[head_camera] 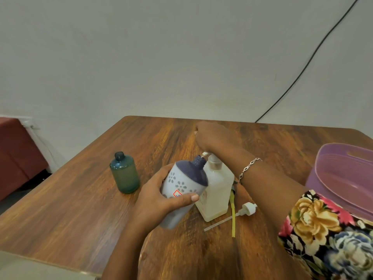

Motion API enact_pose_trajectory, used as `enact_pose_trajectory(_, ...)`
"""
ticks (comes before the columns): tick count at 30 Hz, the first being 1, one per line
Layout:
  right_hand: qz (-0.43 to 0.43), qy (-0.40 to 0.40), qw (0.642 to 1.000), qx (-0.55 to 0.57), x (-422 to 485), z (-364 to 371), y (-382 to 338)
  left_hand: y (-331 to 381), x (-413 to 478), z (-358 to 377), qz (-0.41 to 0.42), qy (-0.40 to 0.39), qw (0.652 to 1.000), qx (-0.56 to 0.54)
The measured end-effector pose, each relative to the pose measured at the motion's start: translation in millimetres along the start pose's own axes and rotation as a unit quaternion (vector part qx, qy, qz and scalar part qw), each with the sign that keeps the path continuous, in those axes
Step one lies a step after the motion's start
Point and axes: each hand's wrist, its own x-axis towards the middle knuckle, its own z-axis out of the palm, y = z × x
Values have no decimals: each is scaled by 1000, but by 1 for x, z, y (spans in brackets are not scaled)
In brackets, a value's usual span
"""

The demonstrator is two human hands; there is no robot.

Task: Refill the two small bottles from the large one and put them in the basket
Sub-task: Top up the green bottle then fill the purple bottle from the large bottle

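My left hand (161,201) grips a small white bottle with a purple top and flower pattern (182,188), tilted so its open neck sits under the nozzle of the large bottle's pump (205,154). The large translucent bottle (218,190) stands upright at the table's middle, holding pale liquid. My right hand (210,136) rests on top of the pump head with fingers curled down over it. A second small bottle, teal green and uncapped (124,174), stands apart to the left. The purple basket (343,176) sits at the right edge.
A loose white pump cap with its long tube (247,209) lies on the wooden table (80,209) right of the large bottle, beside a yellow strip (233,219). A black cable runs down the wall behind. A red-brown seat stands at far left.
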Motion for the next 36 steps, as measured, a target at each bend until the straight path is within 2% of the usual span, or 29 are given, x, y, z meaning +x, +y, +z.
enact_pose_trajectory(6,6,3,1000,5,-1,2,-3,1,1,-2,1,0,1000,-3)
enact_pose_trajectory(11,32,-31,988,147,12,-12,-3,4,1,-3,1,1,1000,-2)
enact_pose_trajectory(13,35,-48,985,165,16,-20,-5,4,1,-3,0,1,1000,-1)
enact_pose_trajectory(19,47,-47,995,79,16,-12,2,4,1,-2,-1,-4,1000,7)
enact_pose_trajectory(26,39,-3,999,-8,1,0,2,2,-2,-1,3,4,1000,-3)
enact_pose_trajectory(36,13,1,1000,21,10,-11,5,2,3,-3,0,2,1000,3)
